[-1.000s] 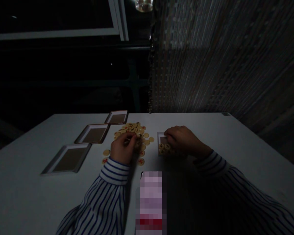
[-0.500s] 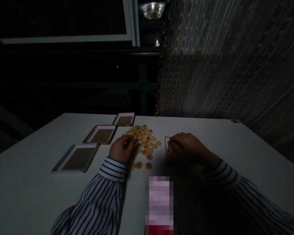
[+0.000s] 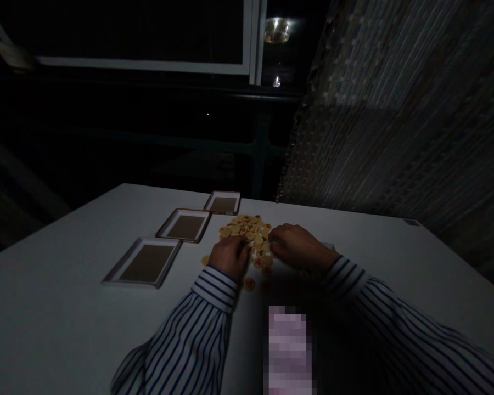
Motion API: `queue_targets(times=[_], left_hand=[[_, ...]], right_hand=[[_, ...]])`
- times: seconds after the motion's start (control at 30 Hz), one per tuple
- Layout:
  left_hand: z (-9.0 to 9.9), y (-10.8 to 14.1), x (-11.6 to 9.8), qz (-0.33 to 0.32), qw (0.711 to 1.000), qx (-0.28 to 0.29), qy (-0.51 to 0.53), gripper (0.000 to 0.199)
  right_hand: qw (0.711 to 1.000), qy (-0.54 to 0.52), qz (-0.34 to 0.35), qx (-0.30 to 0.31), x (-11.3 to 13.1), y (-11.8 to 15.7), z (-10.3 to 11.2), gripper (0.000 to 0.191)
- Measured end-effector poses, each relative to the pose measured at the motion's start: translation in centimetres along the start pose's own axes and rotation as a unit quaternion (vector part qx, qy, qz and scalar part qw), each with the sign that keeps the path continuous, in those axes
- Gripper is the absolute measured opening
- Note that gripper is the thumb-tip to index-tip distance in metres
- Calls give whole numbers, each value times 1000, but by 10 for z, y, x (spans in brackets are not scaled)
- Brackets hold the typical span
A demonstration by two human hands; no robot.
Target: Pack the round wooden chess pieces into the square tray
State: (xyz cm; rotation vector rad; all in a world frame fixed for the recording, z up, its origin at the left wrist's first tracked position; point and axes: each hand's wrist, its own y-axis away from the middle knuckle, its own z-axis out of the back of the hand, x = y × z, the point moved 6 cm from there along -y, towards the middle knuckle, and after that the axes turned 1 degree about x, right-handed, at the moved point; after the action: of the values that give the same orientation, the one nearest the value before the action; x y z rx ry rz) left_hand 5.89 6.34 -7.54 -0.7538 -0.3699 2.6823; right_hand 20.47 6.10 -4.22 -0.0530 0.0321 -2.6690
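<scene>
A heap of round wooden xiangqi pieces [image 3: 247, 224], some with red and some with black characters, lies mid-table. My left hand [image 3: 229, 257] is at the heap's near left side, fingers curled down among the pieces. Against the heap's right side is my right hand [image 3: 296, 247], its fingers bent inward and touching or just over pieces. What either hand grips is hidden. Behind my right wrist shows the edge of a pale box [image 3: 329, 246], mostly covered. A red-marked piece [image 3: 249, 283] lies apart, nearer to me.
Left of the heap, three shallow trays stand in a diagonal row: a near tray [image 3: 148, 263], a middle tray [image 3: 185, 225] and a far tray [image 3: 223, 204]. They rest on a white table [image 3: 57, 307]. A bead curtain [image 3: 354, 137] hangs behind at the right; the room is dim.
My right hand has moved left from the pale box to the heap. My left hand stays by the heap, slightly nearer its front. The whole view has shifted and tilted a little.
</scene>
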Motion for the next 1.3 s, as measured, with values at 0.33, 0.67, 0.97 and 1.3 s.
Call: queue_targets(times=[0.33,0.67,0.97,1.3], left_hand=[[-4,-2,3,15,1000,21,8,25],[-11,-4,6,19,999,18,19,23],[-11,-4,5,17,999,28,28,27],[-1,-1,-3,8,993,-45,111,22]], right_hand=[[999,23,18,19,9,-30,-15,26],[998,44,35,18,13,-34,-17,22],[981,-196,-2,-7,-3,-36,-17,21],[847,-527,-52,39,0,-32,-13,17]])
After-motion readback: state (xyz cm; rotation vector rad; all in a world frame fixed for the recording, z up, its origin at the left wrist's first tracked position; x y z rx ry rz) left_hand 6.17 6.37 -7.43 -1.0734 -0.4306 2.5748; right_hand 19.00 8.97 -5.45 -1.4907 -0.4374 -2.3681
